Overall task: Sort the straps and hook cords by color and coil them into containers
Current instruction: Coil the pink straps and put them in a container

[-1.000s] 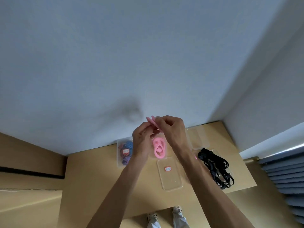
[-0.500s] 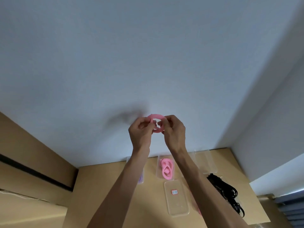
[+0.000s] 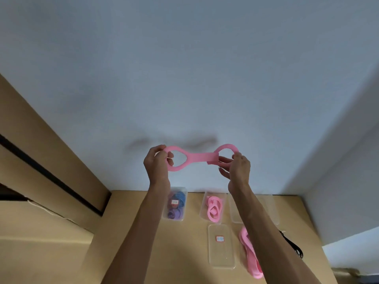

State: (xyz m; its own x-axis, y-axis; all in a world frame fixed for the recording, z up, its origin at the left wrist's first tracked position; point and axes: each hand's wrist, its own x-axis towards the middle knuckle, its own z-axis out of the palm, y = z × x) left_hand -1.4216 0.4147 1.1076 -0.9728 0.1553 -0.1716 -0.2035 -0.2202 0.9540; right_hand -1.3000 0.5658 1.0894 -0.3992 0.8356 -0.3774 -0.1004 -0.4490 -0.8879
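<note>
Stretched wide now, pink strap (image 3: 196,157) pinched by both hands' fingers (pink coil (image 3: 213,208) in container (image 3: 203,203)).

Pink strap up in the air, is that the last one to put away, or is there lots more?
Not the last. Done: one tub holds blue and purple cords, and another tub already holds pink ones. In hand: the left hand and right hand hold a pink strap stretched out. Left: more pink straps and black cords lie loose on the table.
</note>
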